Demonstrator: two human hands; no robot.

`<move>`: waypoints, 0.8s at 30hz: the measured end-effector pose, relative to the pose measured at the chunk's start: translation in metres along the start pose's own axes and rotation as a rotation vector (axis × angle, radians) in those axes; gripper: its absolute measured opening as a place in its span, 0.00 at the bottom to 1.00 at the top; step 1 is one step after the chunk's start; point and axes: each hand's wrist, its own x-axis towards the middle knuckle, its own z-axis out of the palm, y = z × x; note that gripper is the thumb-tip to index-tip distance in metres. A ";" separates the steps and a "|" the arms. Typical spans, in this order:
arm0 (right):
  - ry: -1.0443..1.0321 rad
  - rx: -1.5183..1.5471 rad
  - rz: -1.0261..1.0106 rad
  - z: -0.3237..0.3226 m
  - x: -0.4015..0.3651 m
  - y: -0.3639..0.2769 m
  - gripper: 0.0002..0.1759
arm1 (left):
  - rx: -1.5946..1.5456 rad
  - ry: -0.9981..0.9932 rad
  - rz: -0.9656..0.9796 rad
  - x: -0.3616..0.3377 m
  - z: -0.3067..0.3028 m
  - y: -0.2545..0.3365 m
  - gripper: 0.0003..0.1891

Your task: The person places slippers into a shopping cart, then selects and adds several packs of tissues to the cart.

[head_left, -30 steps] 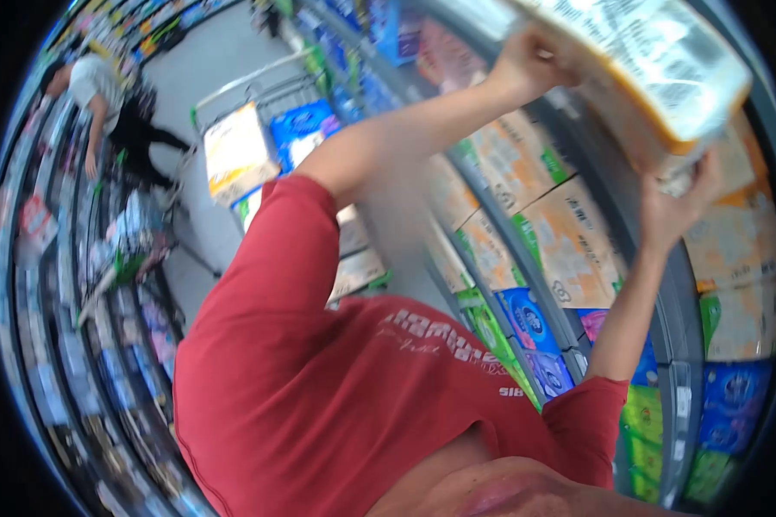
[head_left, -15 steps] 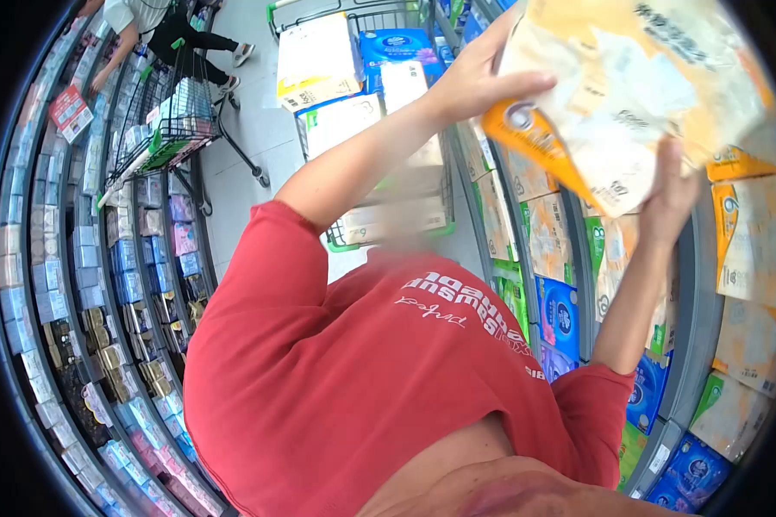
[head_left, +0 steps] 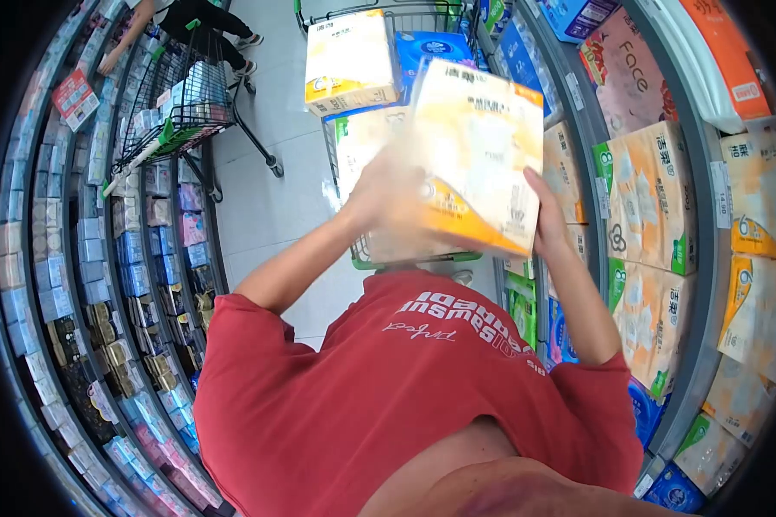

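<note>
Tissue pack: an orange-and-white, plastic-wrapped block of tissue paper [head_left: 478, 155], blurred, held up in front of the chest and tilted, over the near end of a trolley.
Left hand: the left hand [head_left: 379, 194] is spread flat against the pack's left face, pressing in; it is blurred, so the fingers cannot be told apart.
Right hand: the right hand [head_left: 545, 215] clasps the pack's right edge, fingers lying along the wrapper.
Progress: the pack rests on nothing; it is clear of the shelf and not lying in the trolley, carried by the two hands alone.
Trolley: a green-rimmed wire shopping trolley [head_left: 414, 258] just behind the pack holds a yellow-and-white pack [head_left: 349, 60] and a blue pack [head_left: 431, 47].
Shelf: grey shop shelving [head_left: 707, 258] on the right is filled with orange-and-green tissue packs [head_left: 655, 194].
Aisle: a second wire trolley [head_left: 177, 112] stands well apart by the left shelves, with another person [head_left: 181, 17] beside it.
</note>
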 end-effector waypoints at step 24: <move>0.642 -1.534 -0.321 -0.263 0.064 0.183 0.16 | -0.022 0.919 -0.137 -0.005 -0.121 -0.202 0.09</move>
